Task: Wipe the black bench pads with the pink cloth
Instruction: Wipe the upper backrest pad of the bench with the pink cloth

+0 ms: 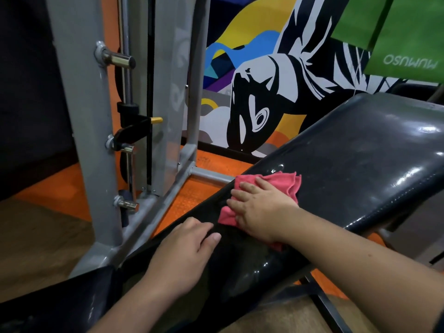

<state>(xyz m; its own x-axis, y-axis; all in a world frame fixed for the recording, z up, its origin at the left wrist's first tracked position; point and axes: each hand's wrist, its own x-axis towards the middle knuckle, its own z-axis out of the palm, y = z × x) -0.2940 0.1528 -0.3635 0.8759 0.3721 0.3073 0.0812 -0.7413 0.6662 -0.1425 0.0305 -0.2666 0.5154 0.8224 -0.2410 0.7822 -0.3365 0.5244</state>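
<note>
Pressure mattered: my flat right hand pressed the pink cloth on the bench pad; left hand rested open.

Upside-down "MUMUSO" stands on the green bag.

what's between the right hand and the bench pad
The pink cloth: in the head view the right hand presses it flat against the black bench pad, fingers spread over it.

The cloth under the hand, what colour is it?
Pink. The cloth shows plainly in the head view, under the right hand.
</note>
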